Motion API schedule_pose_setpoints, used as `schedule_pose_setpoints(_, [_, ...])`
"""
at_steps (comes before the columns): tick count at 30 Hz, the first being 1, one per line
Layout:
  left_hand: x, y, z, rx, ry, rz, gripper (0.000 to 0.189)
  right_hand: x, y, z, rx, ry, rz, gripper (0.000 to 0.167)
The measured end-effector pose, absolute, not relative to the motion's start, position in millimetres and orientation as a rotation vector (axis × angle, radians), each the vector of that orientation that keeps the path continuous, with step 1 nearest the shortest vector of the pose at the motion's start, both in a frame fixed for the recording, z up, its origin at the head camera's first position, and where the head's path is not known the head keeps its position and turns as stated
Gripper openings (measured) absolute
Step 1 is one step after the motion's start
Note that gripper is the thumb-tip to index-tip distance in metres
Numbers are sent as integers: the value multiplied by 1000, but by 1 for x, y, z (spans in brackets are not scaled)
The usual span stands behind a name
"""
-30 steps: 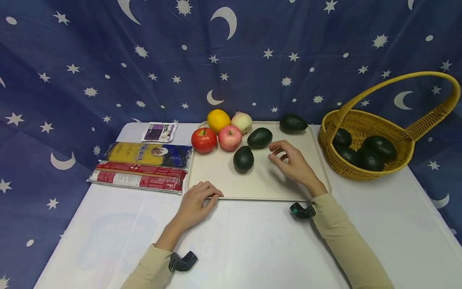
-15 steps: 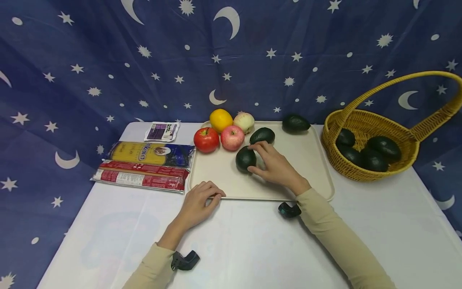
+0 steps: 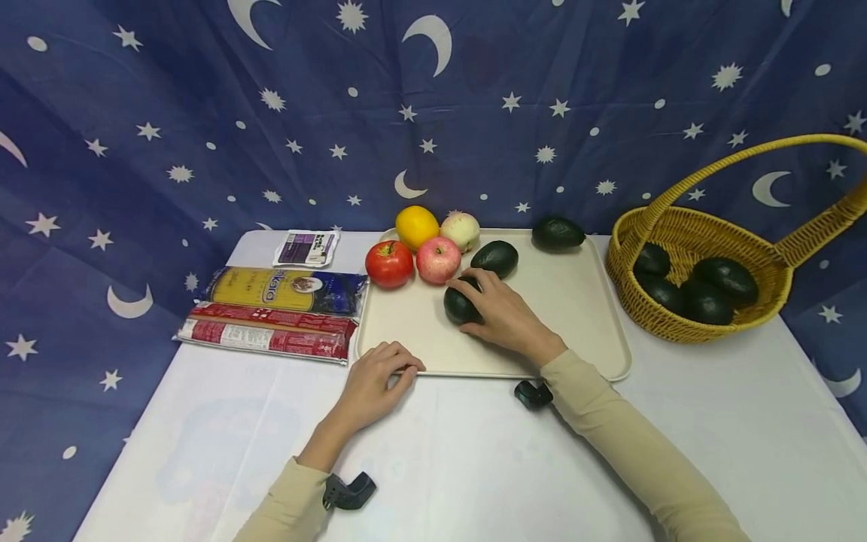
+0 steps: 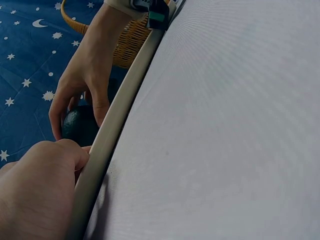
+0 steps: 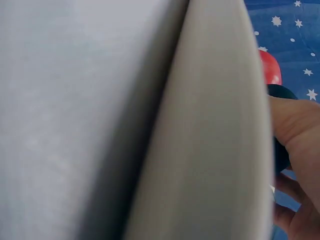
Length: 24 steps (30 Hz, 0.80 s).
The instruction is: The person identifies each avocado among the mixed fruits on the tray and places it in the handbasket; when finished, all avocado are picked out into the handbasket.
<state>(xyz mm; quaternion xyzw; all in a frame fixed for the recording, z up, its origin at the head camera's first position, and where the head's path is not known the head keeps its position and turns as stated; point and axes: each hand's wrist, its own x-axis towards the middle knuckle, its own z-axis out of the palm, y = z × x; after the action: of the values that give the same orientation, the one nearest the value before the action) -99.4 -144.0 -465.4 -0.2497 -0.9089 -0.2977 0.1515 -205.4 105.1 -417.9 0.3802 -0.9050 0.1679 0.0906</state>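
My right hand [image 3: 504,316] grips a dark green avocado [image 3: 459,305] on the cream tray [image 3: 406,354], thumb at its near side and fingers over its top. The left wrist view shows the same avocado [image 4: 80,125] between the thumb and fingers of my right hand [image 4: 87,75]. My left hand [image 3: 375,384] rests loosely on the tray's front rim, its fingertips just over the edge. Behind the gripped avocado lies another avocado [image 3: 496,259]. A third avocado [image 3: 558,234] sits at the tray's back right.
A red tomato [image 3: 389,264], a pink apple [image 3: 438,260], a yellow lemon-like fruit [image 3: 416,227] and a pale round fruit [image 3: 460,230] cluster at the tray's back left. Several avocados lie in the wicker basket [image 3: 650,320], right. Packets [image 3: 284,290] lie left of the tray.
My right hand has moved left across the tray and closed its fingers around the front avocado. My left hand has stayed on the tray's rim.
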Motion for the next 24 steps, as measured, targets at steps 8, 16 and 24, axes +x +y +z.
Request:
schedule_pose_setpoints(8, [-98,-143,-465,-704,-2614,-862,11,-207,109,-417,1067,-2717,590,71])
schedule_pose_setpoints(16, [-99,-144,-464,-700,-2628,-858,12,-206,118,-407,950,-2685,860,66])
schedule_pose_setpoints(24, [-99,-144,-464,-711,-2616,-857,12,-204,135,-390,878,-2637,1054,66])
